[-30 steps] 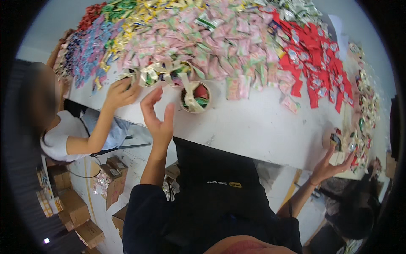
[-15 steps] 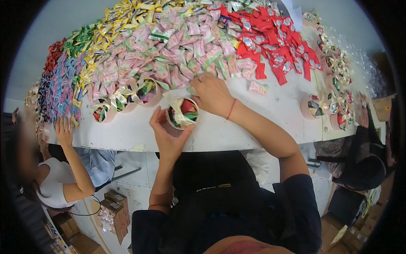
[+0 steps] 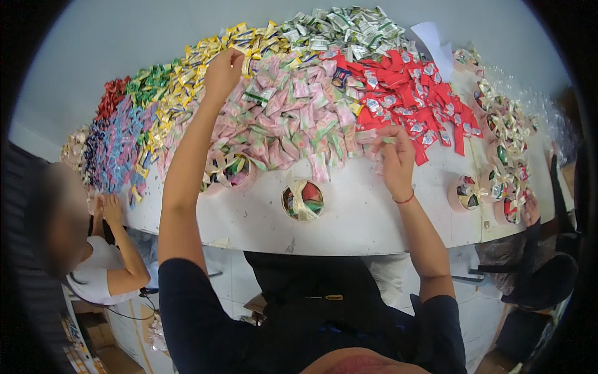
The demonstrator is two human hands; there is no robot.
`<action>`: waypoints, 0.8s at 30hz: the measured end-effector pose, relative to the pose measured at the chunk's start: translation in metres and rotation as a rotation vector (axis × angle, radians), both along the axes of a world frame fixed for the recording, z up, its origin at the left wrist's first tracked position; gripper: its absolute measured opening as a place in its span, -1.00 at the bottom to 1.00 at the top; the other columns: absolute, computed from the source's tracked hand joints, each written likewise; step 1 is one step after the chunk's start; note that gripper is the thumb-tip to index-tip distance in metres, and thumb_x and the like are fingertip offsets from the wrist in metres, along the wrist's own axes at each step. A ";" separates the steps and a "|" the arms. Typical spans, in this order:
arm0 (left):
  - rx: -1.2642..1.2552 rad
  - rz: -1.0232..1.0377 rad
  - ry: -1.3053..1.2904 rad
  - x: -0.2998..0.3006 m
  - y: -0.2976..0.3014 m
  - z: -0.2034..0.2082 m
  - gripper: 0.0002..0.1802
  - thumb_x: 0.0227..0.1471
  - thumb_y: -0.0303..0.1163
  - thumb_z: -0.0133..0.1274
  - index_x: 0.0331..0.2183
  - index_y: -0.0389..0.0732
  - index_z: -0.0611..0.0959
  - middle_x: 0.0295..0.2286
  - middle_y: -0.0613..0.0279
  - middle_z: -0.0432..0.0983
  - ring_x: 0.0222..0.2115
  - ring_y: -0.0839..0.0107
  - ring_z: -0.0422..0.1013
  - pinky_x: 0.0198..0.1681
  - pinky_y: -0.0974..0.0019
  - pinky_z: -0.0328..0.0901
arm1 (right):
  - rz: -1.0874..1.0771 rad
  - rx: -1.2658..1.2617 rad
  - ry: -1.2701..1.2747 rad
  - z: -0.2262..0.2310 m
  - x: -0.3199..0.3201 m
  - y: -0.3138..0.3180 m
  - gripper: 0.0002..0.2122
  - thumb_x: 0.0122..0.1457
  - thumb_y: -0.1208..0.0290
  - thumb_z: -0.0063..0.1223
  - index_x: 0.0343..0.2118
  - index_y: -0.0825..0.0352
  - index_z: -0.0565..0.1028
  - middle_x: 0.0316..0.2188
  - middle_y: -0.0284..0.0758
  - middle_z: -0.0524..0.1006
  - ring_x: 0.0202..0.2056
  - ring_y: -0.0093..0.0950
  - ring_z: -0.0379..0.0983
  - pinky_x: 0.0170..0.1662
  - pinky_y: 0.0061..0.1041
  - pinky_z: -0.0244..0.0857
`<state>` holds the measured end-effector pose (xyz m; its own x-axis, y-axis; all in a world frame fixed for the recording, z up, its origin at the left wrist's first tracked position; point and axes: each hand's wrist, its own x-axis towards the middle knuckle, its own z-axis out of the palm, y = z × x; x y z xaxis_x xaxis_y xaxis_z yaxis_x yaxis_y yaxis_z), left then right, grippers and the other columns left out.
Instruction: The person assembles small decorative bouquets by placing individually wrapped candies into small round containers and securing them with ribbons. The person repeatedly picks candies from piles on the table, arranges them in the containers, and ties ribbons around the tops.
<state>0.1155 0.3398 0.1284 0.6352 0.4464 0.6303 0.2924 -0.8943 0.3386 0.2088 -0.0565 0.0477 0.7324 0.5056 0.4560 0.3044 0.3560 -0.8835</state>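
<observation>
On the white table, a round box with a cream ribbon across its top holds red, green and dark wrapped candies; neither hand touches it. My left hand reaches far over the yellow-wrapped candies, its fingers closed. Whatever is between its fingertips, if anything, is hidden. At the right edge of the pink candy pile, my right hand pinches a pink-and-green wrapped candy, close to the red-wrapped candies.
Ribboned boxes stand under my left forearm, and several more line the right side. Silver-green packets lie at the back; blue-purple candies lie at left. One co-worker works at left, another person's hand at right.
My left hand has let go of the round box and reached far over the yellow candies. My right hand has moved right and taken hold of a pink-and-green candy. The view has shifted.
</observation>
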 end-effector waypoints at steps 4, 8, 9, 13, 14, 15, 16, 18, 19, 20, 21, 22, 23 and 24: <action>0.015 0.376 0.449 0.036 0.127 -0.052 -0.60 -0.14 -0.10 0.16 -0.31 -0.20 0.65 -0.29 -0.06 0.60 -0.22 0.02 0.53 -0.16 0.08 0.40 | -0.127 -0.009 0.088 0.018 0.017 -0.016 -0.88 0.15 0.61 -0.15 -0.30 0.40 0.45 -0.48 -0.44 0.41 -0.45 -0.76 0.25 -0.43 -0.72 0.12; -0.034 0.439 0.423 0.098 0.115 -0.069 -0.50 -0.19 -0.10 0.17 -0.25 -0.29 0.64 -0.21 -0.15 0.57 -0.17 -0.02 0.51 -0.11 0.04 0.39 | -0.516 -0.012 -0.187 0.026 0.029 -0.032 -0.92 0.21 0.48 0.02 -0.34 0.38 0.46 -0.54 -0.47 0.42 -0.53 -0.78 0.20 -0.49 -0.67 0.06; -0.038 0.425 0.366 0.107 0.112 -0.065 -0.51 -0.18 -0.12 0.16 -0.24 -0.29 0.64 -0.21 -0.16 0.57 -0.17 -0.02 0.51 -0.10 0.03 0.39 | -0.468 -0.002 -0.075 0.031 0.022 -0.032 -0.89 0.24 0.44 0.04 -0.32 0.39 0.47 -0.60 -0.49 0.41 -0.59 -0.77 0.19 -0.51 -0.68 0.07; 0.058 0.348 0.350 0.133 0.169 -0.035 -0.39 -0.18 0.04 0.12 -0.25 -0.32 0.64 -0.20 -0.19 0.55 -0.17 -0.06 0.49 -0.07 -0.02 0.34 | -0.277 0.062 0.073 0.041 -0.008 -0.018 -0.86 0.28 0.48 -0.05 -0.18 0.39 0.48 -0.66 -0.45 0.42 -0.67 -0.72 0.28 -0.60 -0.63 0.10; 0.061 0.276 0.375 0.143 0.175 -0.033 -0.34 -0.18 0.10 0.10 -0.24 -0.33 0.64 -0.19 -0.20 0.55 -0.16 -0.07 0.49 -0.07 -0.02 0.34 | -0.254 0.059 0.029 0.040 -0.012 -0.016 -0.85 0.28 0.48 -0.06 -0.16 0.39 0.48 -0.66 -0.42 0.43 -0.68 -0.70 0.30 -0.61 -0.62 0.12; 0.058 0.212 0.397 0.146 0.186 -0.030 -0.29 -0.18 0.16 0.09 -0.23 -0.34 0.63 -0.19 -0.20 0.55 -0.16 -0.08 0.48 -0.06 -0.02 0.34 | -0.223 0.062 -0.023 0.041 -0.017 -0.013 -0.83 0.28 0.49 -0.07 -0.13 0.39 0.47 -0.66 -0.39 0.44 -0.69 -0.68 0.32 -0.61 -0.60 0.14; -0.006 0.147 0.406 0.192 0.134 -0.044 -0.25 -0.19 0.19 0.08 -0.22 -0.34 0.64 -0.19 -0.19 0.55 -0.14 -0.08 0.48 -0.06 -0.02 0.34 | -0.257 0.027 -0.086 0.034 -0.011 -0.016 -0.82 0.28 0.49 -0.08 -0.11 0.39 0.47 -0.66 -0.36 0.46 -0.69 -0.66 0.34 -0.61 -0.59 0.16; -0.131 0.133 0.421 0.247 0.020 -0.046 -0.21 -0.22 0.23 0.09 -0.20 -0.32 0.65 -0.19 -0.16 0.56 -0.12 -0.06 0.48 -0.04 0.00 0.34 | -0.323 -0.100 -0.192 0.022 -0.001 -0.022 -0.81 0.24 0.54 -0.06 -0.11 0.37 0.50 -0.64 -0.27 0.48 -0.67 -0.54 0.41 -0.58 -0.56 0.22; -0.138 0.181 0.489 0.242 0.018 -0.044 -0.19 -0.24 0.24 0.11 -0.19 -0.33 0.65 -0.18 -0.20 0.55 -0.12 -0.07 0.48 -0.04 0.04 0.35 | -0.293 -0.124 -0.234 0.023 -0.006 -0.020 -0.81 0.23 0.55 -0.05 -0.13 0.36 0.51 -0.64 -0.26 0.49 -0.66 -0.51 0.43 -0.58 -0.55 0.23; -0.151 0.209 0.559 0.244 0.008 -0.045 -0.17 -0.26 0.25 0.13 -0.17 -0.33 0.65 -0.17 -0.23 0.54 -0.13 -0.07 0.49 -0.05 0.08 0.36 | -0.279 -0.160 -0.277 0.022 -0.008 -0.018 -0.82 0.21 0.55 -0.04 -0.14 0.35 0.51 -0.63 -0.26 0.50 -0.65 -0.49 0.44 -0.58 -0.54 0.23; -0.165 0.237 0.629 0.247 -0.001 -0.045 -0.14 -0.28 0.26 0.15 -0.16 -0.34 0.65 -0.16 -0.27 0.53 -0.14 -0.08 0.49 -0.05 0.11 0.37 | -0.281 -0.094 -0.347 0.021 -0.011 -0.014 -0.82 0.17 0.57 -0.01 -0.17 0.34 0.53 -0.62 -0.25 0.51 -0.63 -0.41 0.46 -0.56 -0.48 0.26; -0.158 0.212 0.722 0.244 -0.006 -0.043 -0.12 -0.32 0.27 0.17 -0.19 -0.37 0.65 -0.18 -0.20 0.56 -0.13 -0.06 0.50 -0.06 0.09 0.37 | -0.262 -0.078 -0.393 0.020 -0.013 -0.011 -0.81 0.17 0.58 -0.01 -0.16 0.34 0.53 -0.60 -0.24 0.52 -0.63 -0.40 0.46 -0.55 -0.46 0.27; -0.159 0.212 0.690 0.244 -0.005 -0.043 -0.14 -0.31 0.26 0.17 -0.19 -0.37 0.66 -0.18 -0.20 0.56 -0.14 -0.06 0.50 -0.06 0.09 0.37 | -0.243 -0.061 -0.437 0.018 -0.014 -0.009 -0.81 0.16 0.59 -0.01 -0.16 0.35 0.52 -0.59 -0.23 0.53 -0.62 -0.39 0.46 -0.53 -0.45 0.29; -0.160 0.211 0.659 0.242 -0.004 -0.042 -0.15 -0.30 0.25 0.17 -0.20 -0.36 0.66 -0.19 -0.21 0.56 -0.14 -0.06 0.50 -0.06 0.08 0.37 | -0.223 -0.046 -0.481 0.017 -0.015 -0.010 -0.81 0.16 0.60 -0.01 -0.16 0.36 0.52 -0.57 -0.23 0.54 -0.62 -0.38 0.46 -0.52 -0.43 0.30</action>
